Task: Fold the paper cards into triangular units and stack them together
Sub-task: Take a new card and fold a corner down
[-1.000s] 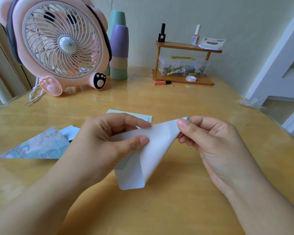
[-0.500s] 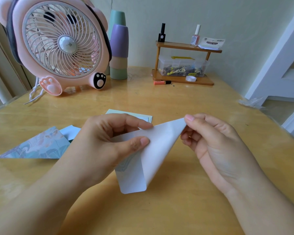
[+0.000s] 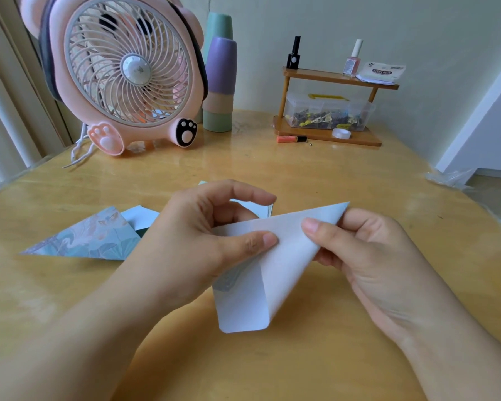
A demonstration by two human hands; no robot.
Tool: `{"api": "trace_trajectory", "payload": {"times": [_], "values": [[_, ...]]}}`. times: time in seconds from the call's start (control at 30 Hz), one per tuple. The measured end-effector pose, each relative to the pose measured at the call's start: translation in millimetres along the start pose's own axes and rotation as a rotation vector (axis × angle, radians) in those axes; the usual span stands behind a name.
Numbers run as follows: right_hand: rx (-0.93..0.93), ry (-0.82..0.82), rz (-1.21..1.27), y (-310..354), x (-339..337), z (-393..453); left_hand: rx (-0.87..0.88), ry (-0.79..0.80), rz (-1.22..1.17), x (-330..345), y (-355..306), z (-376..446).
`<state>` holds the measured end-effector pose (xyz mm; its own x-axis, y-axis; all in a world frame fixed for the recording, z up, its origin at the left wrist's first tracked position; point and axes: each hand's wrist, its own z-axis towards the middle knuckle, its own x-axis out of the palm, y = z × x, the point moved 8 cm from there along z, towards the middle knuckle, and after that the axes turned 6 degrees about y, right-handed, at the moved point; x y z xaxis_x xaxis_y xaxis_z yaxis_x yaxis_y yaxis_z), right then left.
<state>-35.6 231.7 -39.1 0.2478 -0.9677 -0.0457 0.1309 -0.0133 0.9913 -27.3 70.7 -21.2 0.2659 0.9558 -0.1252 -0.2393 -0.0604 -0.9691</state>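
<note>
One folded triangular unit (image 3: 87, 241) lies at centre left, while the left hand (image 3: 203, 241) and right hand (image 3: 368, 256) pinch a half-bent, uncreased paper card (image 3: 275, 273).

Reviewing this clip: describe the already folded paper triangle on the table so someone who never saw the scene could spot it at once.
Start at the pink bear-shaped fan at the back left of the wooden table. In front of it, beside the left hand, the folded triangle lies flat. Unlike the plain white card held in both hands, it shows a teal printed pattern and nobody touches it.
</note>
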Motion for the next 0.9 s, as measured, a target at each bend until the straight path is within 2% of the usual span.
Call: {"api": "trace_trajectory", "payload": {"times": [0.4,0.63,0.9], "values": [[-0.013,0.008,-0.016,-2.8,0.2,0.8,0.0,-0.013,-0.004,-0.8,-2.0,-0.5],[-0.031,-0.137,0.055,4.6,-17.7,0.6,0.013,-0.028,0.035,-1.8,-1.5,-0.4],[-0.048,-0.197,0.074,10.3,-21.0,-1.5,0.019,-0.059,0.059,-3.5,-4.3,-1.2]]}}
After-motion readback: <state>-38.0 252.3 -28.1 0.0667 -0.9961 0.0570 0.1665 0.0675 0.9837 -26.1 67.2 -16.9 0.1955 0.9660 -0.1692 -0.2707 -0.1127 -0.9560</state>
